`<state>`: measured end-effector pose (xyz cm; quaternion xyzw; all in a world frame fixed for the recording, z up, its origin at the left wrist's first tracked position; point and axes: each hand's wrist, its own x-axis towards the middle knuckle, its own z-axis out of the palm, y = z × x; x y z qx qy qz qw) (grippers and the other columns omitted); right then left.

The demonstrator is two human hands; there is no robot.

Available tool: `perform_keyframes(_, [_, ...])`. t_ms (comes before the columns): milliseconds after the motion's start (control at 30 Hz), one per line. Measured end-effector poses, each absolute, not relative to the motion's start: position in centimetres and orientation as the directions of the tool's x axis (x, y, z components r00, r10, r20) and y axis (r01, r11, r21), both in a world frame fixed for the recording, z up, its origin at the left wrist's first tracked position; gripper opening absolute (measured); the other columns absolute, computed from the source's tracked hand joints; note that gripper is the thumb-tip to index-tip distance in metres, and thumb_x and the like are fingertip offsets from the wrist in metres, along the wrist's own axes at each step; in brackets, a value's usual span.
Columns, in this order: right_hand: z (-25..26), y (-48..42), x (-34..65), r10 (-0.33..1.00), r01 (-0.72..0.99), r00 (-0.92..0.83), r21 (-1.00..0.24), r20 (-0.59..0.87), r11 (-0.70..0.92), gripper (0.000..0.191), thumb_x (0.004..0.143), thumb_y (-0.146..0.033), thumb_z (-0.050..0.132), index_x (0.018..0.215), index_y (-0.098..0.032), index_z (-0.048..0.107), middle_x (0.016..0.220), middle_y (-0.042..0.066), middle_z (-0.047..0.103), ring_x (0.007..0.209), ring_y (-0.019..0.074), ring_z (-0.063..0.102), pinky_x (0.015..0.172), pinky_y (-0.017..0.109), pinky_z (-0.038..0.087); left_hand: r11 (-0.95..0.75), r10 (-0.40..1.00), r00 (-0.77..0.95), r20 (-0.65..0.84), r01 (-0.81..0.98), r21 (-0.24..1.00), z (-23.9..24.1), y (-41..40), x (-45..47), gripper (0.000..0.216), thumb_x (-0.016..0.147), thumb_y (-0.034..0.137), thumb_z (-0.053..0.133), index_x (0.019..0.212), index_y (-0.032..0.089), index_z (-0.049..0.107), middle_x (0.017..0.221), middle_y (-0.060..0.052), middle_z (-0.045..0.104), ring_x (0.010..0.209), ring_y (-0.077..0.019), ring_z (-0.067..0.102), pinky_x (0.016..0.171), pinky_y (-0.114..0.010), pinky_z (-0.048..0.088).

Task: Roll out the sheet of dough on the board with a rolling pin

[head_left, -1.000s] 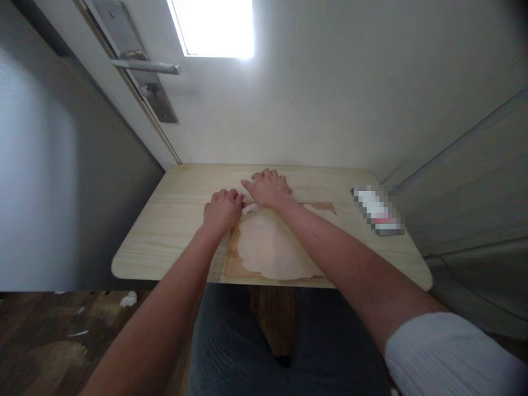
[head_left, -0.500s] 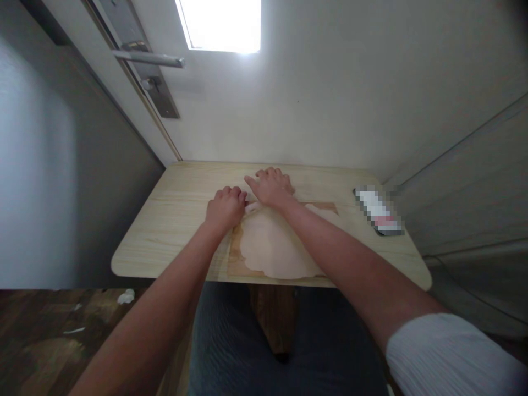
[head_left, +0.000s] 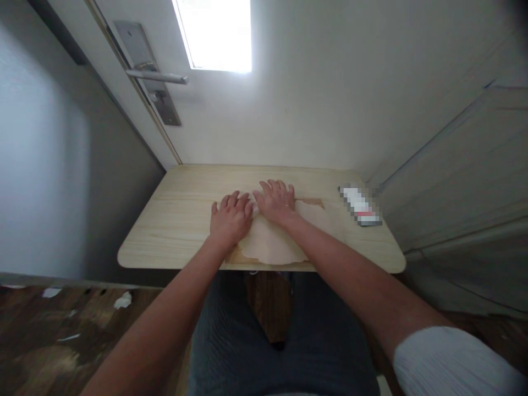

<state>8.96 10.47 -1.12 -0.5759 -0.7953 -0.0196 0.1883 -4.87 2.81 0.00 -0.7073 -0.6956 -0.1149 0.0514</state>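
Observation:
A pale, thin sheet (head_left: 274,242) with an uneven, wavy edge lies on a flat tan-brown rectangular piece (head_left: 236,256). I cannot make out what the sheet is made of. My left hand (head_left: 231,220) rests over its far left corner, palm down with the fingers spread. Close beside it, my right hand (head_left: 275,201) lies on the far edge of the sheet, fingers stretched out and apart. Both palms hide part of that far edge. Neither hand is gripping anything.
The light wooden table (head_left: 173,220) stands against a white door with a metal handle (head_left: 159,76). A phone-like object (head_left: 359,205), pixelated, lies on the table's right side. Below left, paper scraps (head_left: 122,300) are on the dark floor.
My left hand has gone from curled fingers at the sheet's far left edge to lying spread out over it. My right hand stays near the far edge. The camera view has shifted slightly.

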Motion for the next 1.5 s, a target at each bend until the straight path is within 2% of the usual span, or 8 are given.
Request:
perform_keyframes(233, [-1.2,7.8,10.6,0.921,0.928,-0.279,-0.168,0.273,0.332,0.056,0.104,-0.05,0.026,0.146,-0.019,0.047,0.149,0.012,0.05,0.138,0.0318,0.038,0.113,0.059,0.017,-0.093,0.969,0.063,0.241,0.989,0.117,0.3,0.4,-3.7,0.052,0.103,0.047,0.018,0.144,0.033,0.047,0.155,-0.003,0.045,0.142,-0.0269,0.038,0.113,-0.057,0.029])
perform_keyframes(400, [-1.3,4.0,12.6,0.917,0.923,-0.289,-0.176,0.274,0.343,0.057,0.104,-0.049,0.029,0.148,-0.015,0.043,0.148,0.015,0.05,0.139,0.0315,0.037,0.116,0.057,0.015,-0.178,0.945,0.126,0.3,0.973,0.15,-0.4,-1.9,-3.1,0.044,0.102,0.047,0.033,0.138,0.031,0.052,0.148,-0.004,0.054,0.139,-0.0262,0.042,0.115,-0.056,0.024])
perform_keyframes(633, [-1.3,-0.9,16.0,0.881,0.884,-0.305,-0.238,0.361,0.403,0.038,0.097,-0.044,0.052,0.127,-0.022,0.06,0.13,0.011,0.063,0.128,0.0304,0.046,0.115,0.057,0.015,-0.276,0.908,0.191,0.372,0.942,0.19,-0.3,-3.3,-2.9,0.029,0.099,0.032,0.046,0.122,0.024,0.062,0.123,-0.006,0.07,0.122,-0.0252,0.057,0.112,-0.051,0.029])
perform_keyframes(767, [-1.1,-1.7,18.7,0.88,0.873,-0.263,-0.291,0.396,0.392,0.027,0.092,-0.04,0.062,0.111,-0.023,0.067,0.111,0.009,0.069,0.114,0.0284,0.053,0.113,0.053,0.021,-0.397,0.88,0.313,0.357,0.897,0.193,0.3,-3.5,-1.4,0.028,0.099,0.029,0.048,0.122,0.023,0.062,0.121,-0.007,0.071,0.116,-0.024,0.06,0.106,-0.045,0.037])
perform_keyframes(933, [-1.5,-2.5,22.3,0.869,0.864,-0.231,-0.318,0.437,0.39,0.024,0.088,-0.038,0.069,0.107,-0.024,0.069,0.103,0.006,0.069,0.106,0.0262,0.055,0.106,0.047,0.031,-0.457,0.863,0.364,0.349,0.857,0.238,-0.1,-3.3,1.1,0.028,0.098,0.028,0.05,0.122,0.023,0.062,0.121,-0.005,0.071,0.114,-0.0233,0.061,0.1,-0.043,0.042])
perform_keyframes(1100, [-2.5,-3.1,23.8,0.871,0.878,-0.178,-0.326,0.458,0.351,0.029,0.093,-0.043,0.062,0.113,-0.023,0.068,0.116,0.009,0.067,0.114,0.0273,0.053,0.106,0.046,0.031,-0.44,0.869,0.332,0.367,0.858,0.265,-0.9,-3.1,2.5,0.03,0.098,0.032,0.051,0.125,0.025,0.062,0.127,-0.005,0.069,0.121,-0.0231,0.059,0.108,-0.047,0.038])
perform_keyframes(1367, [-3.5,-4.6,23.0,0.905,0.91,-0.076,-0.341,0.419,0.235,0.04,0.101,-0.045,0.045,0.131,-0.022,0.058,0.142,0.009,0.056,0.138,0.0289,0.039,0.117,0.053,0.019,-0.284,0.927,0.204,0.315,0.93,0.233,-1.1,-3.3,2.2,0.043,0.096,0.054,0.049,0.127,0.027,0.06,0.143,-0.007,0.059,0.135,-0.0281,0.049,0.117,-0.057,0.027])
perform_keyframes(1500, [-2.9,-4.1,22.7,0.93,0.936,-0.057,-0.304,0.364,0.176,0.048,0.101,-0.05,0.041,0.137,-0.023,0.056,0.149,0.01,0.051,0.143,0.0308,0.034,0.116,0.059,0.019,-0.259,0.949,0.21,0.236,0.944,0.204,-0.5,-2.5,2.2,0.052,0.099,0.055,0.037,0.144,0.031,0.047,0.152,-0.006,0.049,0.143,-0.0286,0.039,0.117,-0.063,0.024])
